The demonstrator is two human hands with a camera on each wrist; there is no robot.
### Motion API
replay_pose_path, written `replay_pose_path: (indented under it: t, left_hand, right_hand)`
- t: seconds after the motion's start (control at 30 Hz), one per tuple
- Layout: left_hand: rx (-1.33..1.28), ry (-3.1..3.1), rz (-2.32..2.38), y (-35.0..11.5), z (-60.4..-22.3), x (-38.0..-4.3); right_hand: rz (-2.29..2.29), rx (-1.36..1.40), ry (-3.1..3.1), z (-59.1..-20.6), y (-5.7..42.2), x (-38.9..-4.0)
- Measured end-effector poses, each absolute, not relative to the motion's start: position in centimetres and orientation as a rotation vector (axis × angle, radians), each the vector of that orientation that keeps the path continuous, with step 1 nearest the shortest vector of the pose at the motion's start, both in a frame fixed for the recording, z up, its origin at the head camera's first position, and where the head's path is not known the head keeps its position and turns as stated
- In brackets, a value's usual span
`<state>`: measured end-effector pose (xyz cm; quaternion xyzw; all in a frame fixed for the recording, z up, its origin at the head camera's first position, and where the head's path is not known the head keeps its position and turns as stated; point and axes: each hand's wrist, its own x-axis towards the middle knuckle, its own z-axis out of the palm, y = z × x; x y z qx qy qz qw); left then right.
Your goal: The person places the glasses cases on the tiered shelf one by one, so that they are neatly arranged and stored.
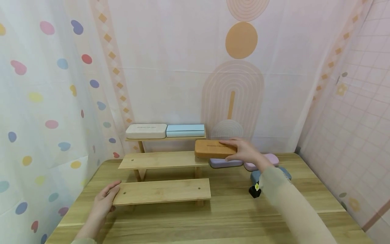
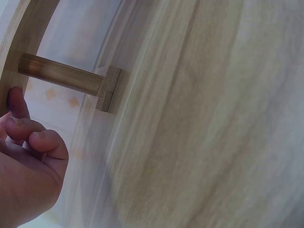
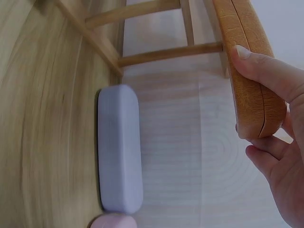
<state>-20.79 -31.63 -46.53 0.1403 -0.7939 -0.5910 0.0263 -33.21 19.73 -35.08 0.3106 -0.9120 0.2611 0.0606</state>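
A brown leather-look glasses case [image 1: 214, 149] is gripped at its right end by my right hand [image 1: 245, 150]. It is held level beside the right end of the middle step of a three-tier wooden stand [image 1: 161, 191]. In the right wrist view, the thumb presses one face of the case [image 3: 251, 95] and the fingers go behind it. My left hand [image 1: 105, 198] holds the left end of the lowest step, with curled fingers at its underside in the left wrist view. On the top step, a white case [image 1: 146, 131] and a light blue case [image 1: 185, 130] lie side by side.
On the table [image 1: 231, 220], right of the stand, lie a lavender case [image 3: 119, 147], a pink case [image 1: 272, 158] and a blue case [image 1: 284, 172], partly hidden by the right arm. A small black object [image 1: 254, 191] shows by the right sleeve. Patterned curtains [image 1: 170, 67] surround the table.
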Motion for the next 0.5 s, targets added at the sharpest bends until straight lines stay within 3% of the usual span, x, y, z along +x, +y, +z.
replay_pose_path:
  t: [0.5]
  left_hand:
    - [0.428,-2.415,-1.83,-31.4,-46.8,-20.9]
  right_hand:
    - [0.886,0.994,-2.776,-34.9,17.1,-34.1]
